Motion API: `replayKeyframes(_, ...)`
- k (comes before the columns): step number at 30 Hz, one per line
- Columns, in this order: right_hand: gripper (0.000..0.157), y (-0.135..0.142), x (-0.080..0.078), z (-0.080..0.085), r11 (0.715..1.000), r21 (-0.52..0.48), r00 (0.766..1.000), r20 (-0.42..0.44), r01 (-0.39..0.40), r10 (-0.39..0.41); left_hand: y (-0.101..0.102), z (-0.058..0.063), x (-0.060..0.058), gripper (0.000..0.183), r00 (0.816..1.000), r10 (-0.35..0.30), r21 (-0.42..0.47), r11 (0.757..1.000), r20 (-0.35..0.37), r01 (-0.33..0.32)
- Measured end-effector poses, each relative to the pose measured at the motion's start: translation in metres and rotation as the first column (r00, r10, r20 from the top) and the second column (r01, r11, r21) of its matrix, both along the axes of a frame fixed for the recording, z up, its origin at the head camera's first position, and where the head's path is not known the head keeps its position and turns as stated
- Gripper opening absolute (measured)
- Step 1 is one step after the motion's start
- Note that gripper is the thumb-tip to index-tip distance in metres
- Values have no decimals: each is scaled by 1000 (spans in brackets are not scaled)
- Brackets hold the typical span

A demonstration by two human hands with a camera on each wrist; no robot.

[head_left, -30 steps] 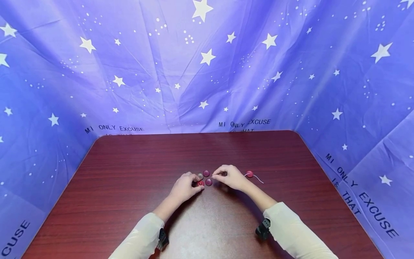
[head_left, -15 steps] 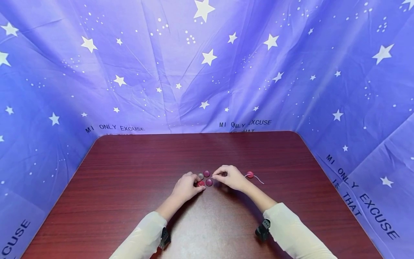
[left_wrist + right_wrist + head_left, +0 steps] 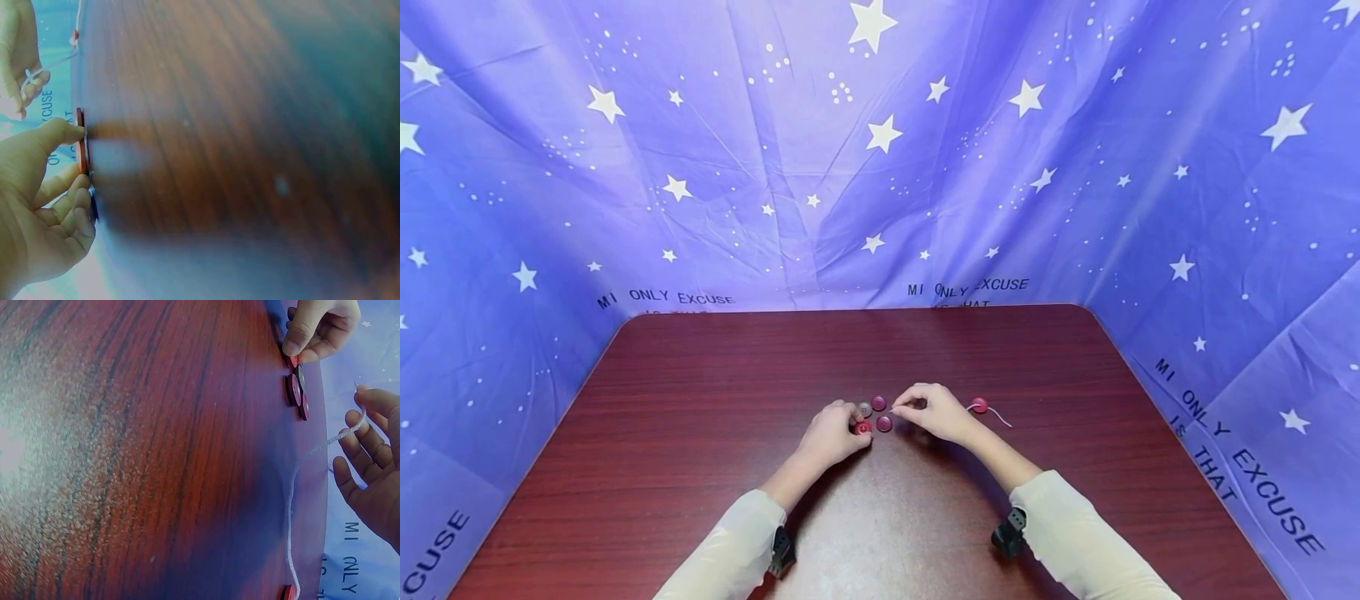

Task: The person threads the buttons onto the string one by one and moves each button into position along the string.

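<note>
Buttons (image 3: 884, 424) cluster midway between the desk's (image 3: 737, 350) side edges; the left hand (image 3: 831, 435) pinches the red button (image 3: 863, 429) while the right hand (image 3: 931, 412), other fingers (image 3: 369, 437) loose, pinches string (image 3: 289, 519) running to a second button (image 3: 979, 405) nearer the right edge

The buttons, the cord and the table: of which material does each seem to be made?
Buttons: probably hard plastic, smooth, judging by their even colour and neat round rims; another hard material is possible.
Cord: soft, matt fibre, perhaps cotton; twisted strands show in the right wrist view.
Table: wood or wood-look laminate, semi-gloss, with dark grain and blurred glare.
</note>
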State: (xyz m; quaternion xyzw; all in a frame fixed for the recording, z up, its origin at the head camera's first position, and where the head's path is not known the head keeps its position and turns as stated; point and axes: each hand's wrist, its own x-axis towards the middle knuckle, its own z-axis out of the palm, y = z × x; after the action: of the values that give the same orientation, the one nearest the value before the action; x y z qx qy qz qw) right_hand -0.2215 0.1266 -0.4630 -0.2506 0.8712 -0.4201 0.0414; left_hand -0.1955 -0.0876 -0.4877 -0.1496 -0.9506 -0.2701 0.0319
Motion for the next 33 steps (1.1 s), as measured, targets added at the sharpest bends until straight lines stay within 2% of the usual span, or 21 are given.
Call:
replayKeyframes(8, 8, 0, 1, 2, 1000, -2, 1000, -27, -3, 3, -4, 2, 0, 19, 999, 16, 52, 998, 35, -18)
replayKeyframes(16, 7, 1, 0, 0, 1000, -1, 1000, -11, 3, -3, -8, 5, 0, 21, 997, 21, 124, 992, 79, -31)
replayKeyframes(28, 6, 1, 0, 0, 1000, 17, 1000, -21, 14, -14, -6, 10, 1, 21, 999, 25, 132, 991, 44, -30)
replayKeyframes(33, 7, 1, 1, 1, 1000, 15, 1000, -15, 19, -19, -6, 11, 1, 19, 999, 16, 180, 983, 42, -24)
